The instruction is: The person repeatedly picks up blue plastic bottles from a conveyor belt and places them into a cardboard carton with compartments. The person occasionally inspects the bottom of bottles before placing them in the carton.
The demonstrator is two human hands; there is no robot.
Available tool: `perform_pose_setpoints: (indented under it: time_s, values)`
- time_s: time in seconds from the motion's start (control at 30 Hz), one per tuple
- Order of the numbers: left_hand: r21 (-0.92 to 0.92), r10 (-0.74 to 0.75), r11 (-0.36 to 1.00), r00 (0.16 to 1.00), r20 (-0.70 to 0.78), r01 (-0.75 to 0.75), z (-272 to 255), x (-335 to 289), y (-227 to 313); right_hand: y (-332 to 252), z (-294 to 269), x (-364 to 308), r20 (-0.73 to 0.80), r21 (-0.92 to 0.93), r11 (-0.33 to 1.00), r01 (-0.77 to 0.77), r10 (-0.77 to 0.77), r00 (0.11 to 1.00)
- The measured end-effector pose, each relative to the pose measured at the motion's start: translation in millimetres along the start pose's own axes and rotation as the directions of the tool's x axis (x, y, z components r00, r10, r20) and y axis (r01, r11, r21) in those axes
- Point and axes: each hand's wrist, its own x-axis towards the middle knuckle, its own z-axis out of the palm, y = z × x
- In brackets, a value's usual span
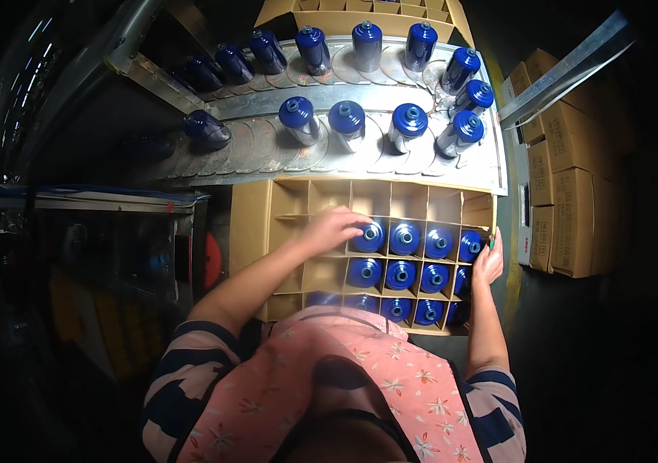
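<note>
My left hand (336, 229) reaches across the open cardboard box (250, 239), its fingers curled against the left side of a shiny blue bottle (370, 236) standing in a compartment. Part of that grip is hidden from above. At the box's right wall, my right hand (488, 261) lies with its fingers stretched along the edge, beside another blue bottle (470, 245). Thin card dividers split the box into a grid. Several more blue bottles (401, 275) stand upright in the nearer rows, while the far row of compartments holds none. My apron covers part of the near edge.
Beyond the box runs a looping metal conveyor (252, 154), with upright blue bottles (410, 123) spaced along both lanes. Another divided carton (379, 19) sits behind it. Stacked cardboard boxes (572, 220) stand at right, near a slanted metal bar (568, 69).
</note>
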Motion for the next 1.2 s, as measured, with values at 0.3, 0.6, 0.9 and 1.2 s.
perform_pose_setpoints:
  time_s: [0.3,0.6,0.9,1.2]
  values:
    - [0.200,-0.006,0.979,0.994,-0.113,0.029,62.1,-36.9,-5.0,-10.1,-26.1,-26.1,-0.204,0.432,0.848,0.307,-0.240,0.949]
    - [0.230,-0.047,0.969,0.979,-0.198,0.093,75.7,-7.4,-21.5,-59.1,-18.8,-63.4,0.374,0.176,0.979,0.101,-0.162,0.913]
    - [-0.556,-0.252,0.829,0.850,-0.462,-0.056,-64.8,-59.6,13.6,-107.9,-14.2,-76.0,0.327,0.001,0.960,0.279,-0.264,0.907]
    - [-0.425,-0.345,0.904,0.512,-0.786,-0.044,-196.1,-69.6,-45.9,-68.1,-4.4,-60.7,0.246,0.001,0.963,0.268,-0.260,0.934]
